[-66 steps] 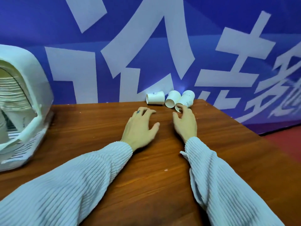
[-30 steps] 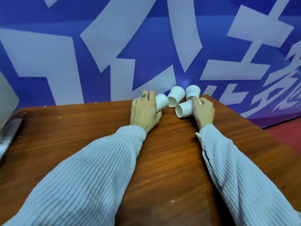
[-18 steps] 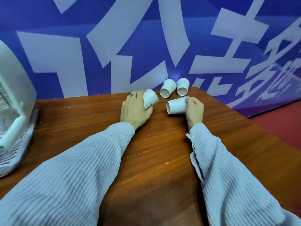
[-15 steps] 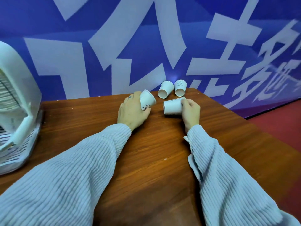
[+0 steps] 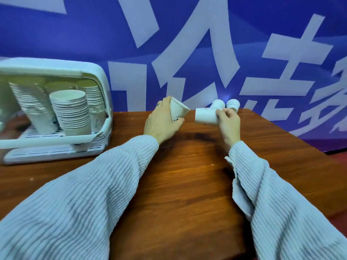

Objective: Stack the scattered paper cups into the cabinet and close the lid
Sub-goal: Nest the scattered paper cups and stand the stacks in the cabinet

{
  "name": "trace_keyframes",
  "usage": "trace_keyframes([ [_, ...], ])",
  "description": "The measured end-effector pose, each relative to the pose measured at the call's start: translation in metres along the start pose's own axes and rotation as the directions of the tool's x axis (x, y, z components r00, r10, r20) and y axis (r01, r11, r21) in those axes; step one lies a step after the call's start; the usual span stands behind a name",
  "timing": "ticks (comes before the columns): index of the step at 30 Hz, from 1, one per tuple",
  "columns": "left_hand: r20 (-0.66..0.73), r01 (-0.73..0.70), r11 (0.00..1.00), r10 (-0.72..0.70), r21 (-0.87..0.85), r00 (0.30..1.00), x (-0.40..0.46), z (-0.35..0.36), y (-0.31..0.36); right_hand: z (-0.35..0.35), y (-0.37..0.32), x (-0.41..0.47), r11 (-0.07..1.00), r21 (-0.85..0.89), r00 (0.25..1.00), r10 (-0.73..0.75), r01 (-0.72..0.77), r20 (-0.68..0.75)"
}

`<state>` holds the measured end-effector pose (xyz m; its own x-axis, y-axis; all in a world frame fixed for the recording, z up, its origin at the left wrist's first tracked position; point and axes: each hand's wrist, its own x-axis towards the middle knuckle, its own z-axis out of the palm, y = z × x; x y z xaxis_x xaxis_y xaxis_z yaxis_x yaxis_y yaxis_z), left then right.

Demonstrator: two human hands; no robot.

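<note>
Gripping one paper cup (image 5: 178,111): left hand (image 5: 161,122); another (image 5: 205,115): right hand (image 5: 229,122).

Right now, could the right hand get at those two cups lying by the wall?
Probably not yet: the right hand already grips a cup, though the two loose cups lie just behind it, unobstructed.

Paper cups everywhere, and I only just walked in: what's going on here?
A person is gathering loose paper cups. The left hand grips one cup, the right hand another, both lifted. Two more cups lie by the wall. The cabinet, already holding stacks, stands open on the table.
</note>
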<state>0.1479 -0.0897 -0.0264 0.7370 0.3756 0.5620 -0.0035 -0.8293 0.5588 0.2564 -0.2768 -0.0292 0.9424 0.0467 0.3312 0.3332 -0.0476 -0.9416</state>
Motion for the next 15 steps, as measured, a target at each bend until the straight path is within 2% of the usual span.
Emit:
trace_keyframes([
  [8,-0.226,-0.013,1.0,0.018,0.022,0.974,-0.02,-0.111,-0.015,0.069,-0.074,-0.048,0.976,0.087,0.967,-0.21,0.199,0.145],
  [12,-0.5,-0.064,0.998,0.059,0.007,0.864,-0.036,-0.176,-0.03,0.116,-0.118,-0.076,0.928,0.162,0.898,-0.366,0.334,0.245],
  [15,-0.628,-0.035,0.999,0.006,-0.034,0.778,-0.046,-0.217,-0.054,0.155,-0.15,-0.097,0.864,0.145,0.791,-0.5,0.482,0.352],
])
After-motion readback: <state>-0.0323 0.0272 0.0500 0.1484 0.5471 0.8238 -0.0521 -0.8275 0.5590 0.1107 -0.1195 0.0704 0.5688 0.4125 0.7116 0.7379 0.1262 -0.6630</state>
